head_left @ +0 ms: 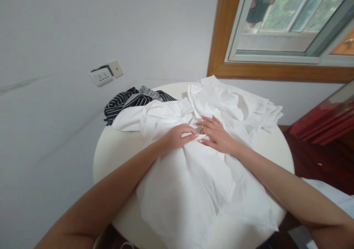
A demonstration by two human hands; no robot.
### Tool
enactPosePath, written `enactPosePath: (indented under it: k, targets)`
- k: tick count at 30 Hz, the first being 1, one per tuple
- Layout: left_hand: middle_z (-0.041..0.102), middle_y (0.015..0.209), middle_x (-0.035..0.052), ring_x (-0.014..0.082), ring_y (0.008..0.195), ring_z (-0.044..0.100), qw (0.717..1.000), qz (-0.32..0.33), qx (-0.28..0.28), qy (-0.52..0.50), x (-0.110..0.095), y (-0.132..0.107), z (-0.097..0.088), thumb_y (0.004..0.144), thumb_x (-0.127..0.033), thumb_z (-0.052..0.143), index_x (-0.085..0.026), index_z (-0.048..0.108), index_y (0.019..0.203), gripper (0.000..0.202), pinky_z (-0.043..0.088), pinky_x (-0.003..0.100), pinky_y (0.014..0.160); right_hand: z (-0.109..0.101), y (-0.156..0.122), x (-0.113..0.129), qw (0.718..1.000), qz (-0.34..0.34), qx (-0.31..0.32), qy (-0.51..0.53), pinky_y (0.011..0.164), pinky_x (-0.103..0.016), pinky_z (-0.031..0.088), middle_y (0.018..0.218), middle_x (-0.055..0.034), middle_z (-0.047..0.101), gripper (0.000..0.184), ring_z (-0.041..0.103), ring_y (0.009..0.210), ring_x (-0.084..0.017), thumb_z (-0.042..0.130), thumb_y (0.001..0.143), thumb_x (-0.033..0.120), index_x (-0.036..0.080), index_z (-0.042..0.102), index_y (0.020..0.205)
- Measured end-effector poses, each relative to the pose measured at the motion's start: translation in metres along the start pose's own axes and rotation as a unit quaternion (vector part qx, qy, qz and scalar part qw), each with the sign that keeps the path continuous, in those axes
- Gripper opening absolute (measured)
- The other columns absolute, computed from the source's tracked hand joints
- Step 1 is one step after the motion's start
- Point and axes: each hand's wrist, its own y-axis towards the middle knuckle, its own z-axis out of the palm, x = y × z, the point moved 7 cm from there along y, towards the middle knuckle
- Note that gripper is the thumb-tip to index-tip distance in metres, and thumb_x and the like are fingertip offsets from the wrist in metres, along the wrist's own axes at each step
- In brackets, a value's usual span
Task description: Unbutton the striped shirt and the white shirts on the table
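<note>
A white shirt lies spread over a round white table, its lower part hanging over the near edge. My left hand rests on the shirt's middle with fingers curled, the fingertips pinching the cloth. My right hand lies just to its right, fingers stretched out flat on the fabric, fingertips nearly touching the left hand's. More crumpled white cloth is heaped behind the hands.
A black-and-white striped garment sits at the table's back left, near the wall. A wall socket is on the white wall. A wood-framed window is at upper right; red furniture stands to the right.
</note>
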Motion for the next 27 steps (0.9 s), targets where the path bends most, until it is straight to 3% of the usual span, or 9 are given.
enactPosePath:
  k: [4,9,12,17,19,22,24,27]
  targets:
    - [0.073,0.101,0.0048,0.0184,0.093,0.065,0.997,-0.047,0.040,-0.050,0.006,0.000,-0.003,0.088,-0.038,0.048,-0.018,0.071,0.100,0.033,0.046,0.026,0.087,-0.008,0.003,-0.006,0.990,0.019,-0.002,0.139,0.105,-0.048,0.033,0.102,-0.0076,0.066,0.027,0.053,0.114,-0.024,0.047,0.093,0.046,0.024,0.062,0.090]
    - [0.072,0.109,0.0047,0.0192,0.098,0.066,0.997,-0.053,0.044,-0.046,-0.002,-0.001,-0.012,0.088,-0.039,0.049,-0.018,0.071,0.108,0.036,0.047,0.025,0.089,-0.006,-0.001,-0.023,0.949,0.093,-0.044,0.297,0.087,-0.036,0.044,0.094,-0.0064,0.062,0.036,0.057,0.094,-0.020,0.047,0.091,0.051,0.021,0.060,0.076]
    - [0.072,0.109,0.0047,0.0190,0.098,0.066,0.998,-0.041,0.040,-0.036,-0.008,-0.001,-0.015,0.088,-0.040,0.051,-0.018,0.070,0.110,0.037,0.047,0.024,0.089,0.001,-0.004,-0.028,0.906,0.147,-0.058,0.392,0.077,-0.032,0.044,0.088,-0.0041,0.060,0.034,0.056,0.084,-0.018,0.054,0.087,0.050,0.020,0.061,0.074]
    - [0.072,0.109,0.0026,0.0177,0.100,0.066,0.999,-0.004,0.026,0.020,-0.016,-0.002,-0.017,0.089,-0.040,0.050,-0.022,0.068,0.113,0.035,0.047,0.024,0.090,0.006,-0.006,-0.026,0.808,0.233,-0.063,0.538,0.064,-0.027,0.040,0.077,-0.0015,0.056,0.033,0.051,0.071,-0.015,0.068,0.072,0.049,0.017,0.062,0.075]
    - [0.072,0.108,0.0016,0.0177,0.099,0.066,0.998,-0.005,0.006,0.057,-0.018,-0.003,-0.018,0.090,-0.040,0.049,-0.023,0.069,0.112,0.033,0.047,0.025,0.090,0.007,-0.006,-0.024,0.785,0.249,-0.060,0.565,0.062,-0.027,0.039,0.075,-0.0012,0.056,0.033,0.051,0.068,-0.015,0.071,0.069,0.049,0.017,0.062,0.075]
    - [0.073,0.105,0.0012,0.0182,0.097,0.067,0.995,-0.014,-0.032,0.093,-0.020,-0.004,-0.020,0.090,-0.040,0.050,-0.024,0.070,0.107,0.031,0.048,0.025,0.088,0.007,-0.007,-0.023,0.799,0.237,-0.046,0.551,0.063,-0.027,0.040,0.077,-0.0018,0.058,0.033,0.051,0.068,-0.015,0.067,0.074,0.050,0.018,0.060,0.076]
    - [0.074,0.103,0.0011,0.0179,0.095,0.067,0.995,-0.022,-0.046,0.084,-0.021,-0.005,-0.019,0.089,-0.040,0.051,-0.023,0.071,0.105,0.030,0.048,0.025,0.087,0.004,-0.008,-0.022,0.841,0.213,-0.039,0.496,0.066,-0.028,0.041,0.079,-0.0023,0.059,0.033,0.052,0.070,-0.016,0.060,0.081,0.051,0.019,0.058,0.077]
    - [0.074,0.101,0.0003,0.0165,0.093,0.067,0.997,-0.038,-0.052,0.045,-0.018,-0.005,-0.017,0.087,-0.041,0.055,-0.022,0.071,0.101,0.028,0.047,0.023,0.086,-0.008,-0.007,-0.015,0.926,0.144,-0.036,0.348,0.075,-0.032,0.043,0.080,-0.0032,0.059,0.031,0.054,0.077,-0.017,0.050,0.090,0.047,0.019,0.058,0.079]
